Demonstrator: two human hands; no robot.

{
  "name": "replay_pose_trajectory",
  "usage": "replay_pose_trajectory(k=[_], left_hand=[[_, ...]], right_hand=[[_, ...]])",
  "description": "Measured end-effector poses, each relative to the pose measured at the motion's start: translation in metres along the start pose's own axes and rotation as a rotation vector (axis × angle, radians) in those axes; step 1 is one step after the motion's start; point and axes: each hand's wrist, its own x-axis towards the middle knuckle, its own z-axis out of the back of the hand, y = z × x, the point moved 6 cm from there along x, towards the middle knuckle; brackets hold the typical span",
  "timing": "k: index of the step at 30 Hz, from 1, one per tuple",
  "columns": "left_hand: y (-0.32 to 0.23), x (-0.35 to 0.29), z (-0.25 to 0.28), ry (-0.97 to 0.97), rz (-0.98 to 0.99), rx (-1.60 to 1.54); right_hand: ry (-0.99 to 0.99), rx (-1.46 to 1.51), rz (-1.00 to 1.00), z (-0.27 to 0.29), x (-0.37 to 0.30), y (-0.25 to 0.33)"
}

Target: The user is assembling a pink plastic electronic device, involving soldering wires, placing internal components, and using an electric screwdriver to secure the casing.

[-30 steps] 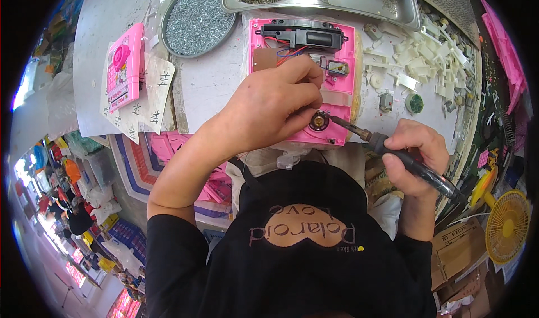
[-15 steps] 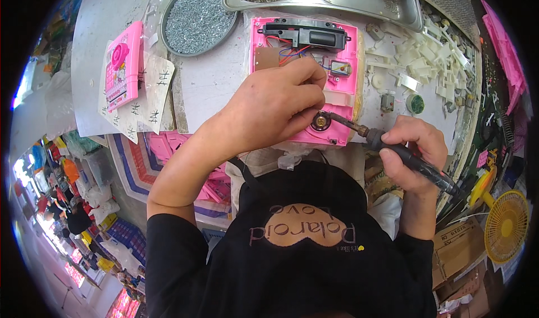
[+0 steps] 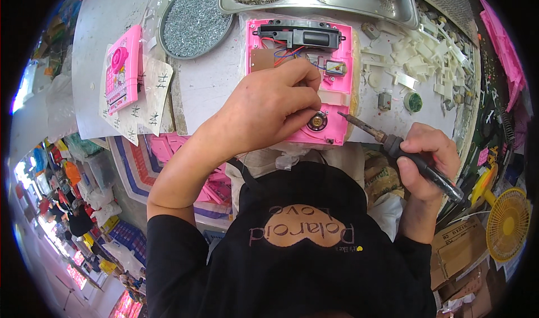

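A pink plastic housing (image 3: 338, 130) lies open in front of me on the bench. Inside it are a long black part (image 3: 303, 36), red and blue wires (image 3: 286, 54), a small metal motor (image 3: 336, 67) and a round dark speaker-like disc (image 3: 317, 121). My left hand (image 3: 269, 104) bends over the housing, its fingers pinched together beside the disc; whatever they hold is hidden. In my right hand (image 3: 429, 155) is a soldering iron (image 3: 392, 144) with a dark handle. Its tip points left, over the housing's right edge, apart from the disc.
Small metal screws fill a round tray (image 3: 196, 20) at the back left. A steel tray (image 3: 303, 1) of small springs stands behind. White plastic pieces (image 3: 418, 60) and a green solder spool (image 3: 412, 102) lie right. A pink toy (image 3: 123, 68) sits left; a yellow fan (image 3: 507, 222) stands lower right.
The soldering iron has drawn back to the right, its tip leaving the disc. My left hand stays pinched by the disc, and the whole view has shifted slightly.
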Motion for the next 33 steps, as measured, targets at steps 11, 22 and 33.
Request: replay_pose_trajectory(k=[11,22,33], left_hand=[[-0.015,0.005,-0.004,0.073,-0.066,0.236],[-0.021,0.011,-0.006,0.194,-0.139,0.356],[-0.021,0.008,-0.008,0.196,-0.173,0.379]], right_hand=[[0.069,-0.063,-0.025,-0.012,0.007,-0.003],[0.096,-0.113,-0.047,-0.015,0.012,-0.004],[0.016,-0.082,-0.101,-0.006,0.003,0.006]])
